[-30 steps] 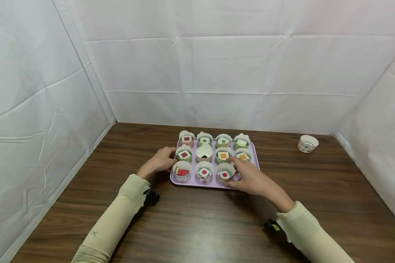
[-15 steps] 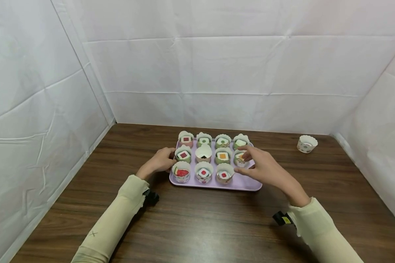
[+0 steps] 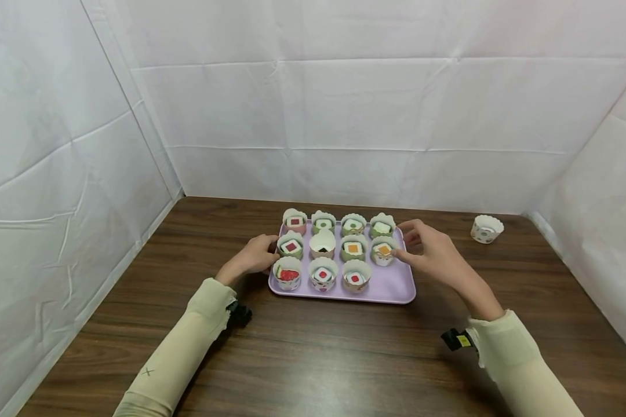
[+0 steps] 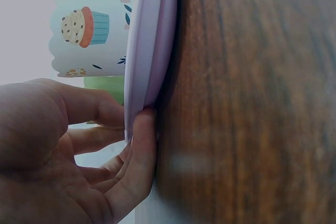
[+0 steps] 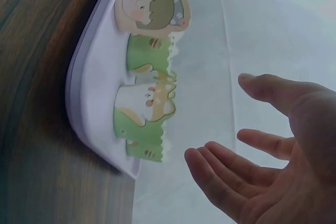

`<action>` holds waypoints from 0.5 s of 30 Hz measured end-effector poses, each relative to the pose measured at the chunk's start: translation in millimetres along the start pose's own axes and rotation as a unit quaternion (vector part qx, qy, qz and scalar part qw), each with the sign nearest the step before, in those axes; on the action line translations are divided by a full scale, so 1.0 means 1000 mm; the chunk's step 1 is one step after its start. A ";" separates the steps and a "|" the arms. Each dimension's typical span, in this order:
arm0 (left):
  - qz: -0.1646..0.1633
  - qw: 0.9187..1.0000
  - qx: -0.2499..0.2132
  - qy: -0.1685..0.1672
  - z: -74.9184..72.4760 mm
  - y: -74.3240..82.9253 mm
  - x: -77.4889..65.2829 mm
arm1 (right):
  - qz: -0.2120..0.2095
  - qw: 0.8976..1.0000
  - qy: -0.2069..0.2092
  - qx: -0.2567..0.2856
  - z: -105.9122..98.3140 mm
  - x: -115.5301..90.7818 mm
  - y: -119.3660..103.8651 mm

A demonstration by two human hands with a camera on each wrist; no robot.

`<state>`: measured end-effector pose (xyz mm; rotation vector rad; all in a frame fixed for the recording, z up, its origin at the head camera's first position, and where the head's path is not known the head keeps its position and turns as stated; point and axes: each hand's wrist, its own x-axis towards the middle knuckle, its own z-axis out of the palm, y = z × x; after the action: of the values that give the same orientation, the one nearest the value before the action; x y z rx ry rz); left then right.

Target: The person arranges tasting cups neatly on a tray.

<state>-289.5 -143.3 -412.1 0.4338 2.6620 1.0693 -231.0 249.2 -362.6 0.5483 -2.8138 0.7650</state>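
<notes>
A lilac tray (image 3: 391,285) lies on the table, holding several paper baking cups with cake-like pieces inside. My left hand (image 3: 253,255) grips the tray's left rim; in the left wrist view the thumb and fingers (image 4: 143,156) pinch its edge beside a cupcake-print cup (image 4: 97,30). At the tray's right side, my right hand (image 3: 433,255) hovers with spread, relaxed fingers and holds nothing. Nearest to it is a cup with an orange square on top (image 3: 383,251). A green cup with a dog picture (image 5: 147,111) stands near the tray's corner in the right wrist view.
One more patterned paper cup (image 3: 486,230) stands alone at the back right of the brown wooden table (image 3: 313,359). White cloth walls (image 3: 360,104) enclose the back and both sides.
My right hand has moved right and slightly back, away from the front-row cup with the red centre, to the tray's right edge. The left hand stays on the left rim.
</notes>
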 end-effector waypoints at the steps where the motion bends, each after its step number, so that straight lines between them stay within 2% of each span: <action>1: 0.000 1.000 0.000 0.001 0.000 0.000 0.000 | 0.005 1.000 0.001 0.002 0.000 0.000 0.001; 9: -0.001 1.000 0.001 0.004 0.001 -0.001 0.001 | 0.038 0.999 0.006 0.003 -0.001 0.002 0.018; 15: -0.005 1.000 0.001 0.003 0.000 0.000 -0.001 | 0.056 0.998 0.027 0.008 -0.005 0.000 0.036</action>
<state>-288.5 -143.3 -412.3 0.4187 2.6688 1.0673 -244.9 280.1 -374.2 0.3678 -2.8100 0.8095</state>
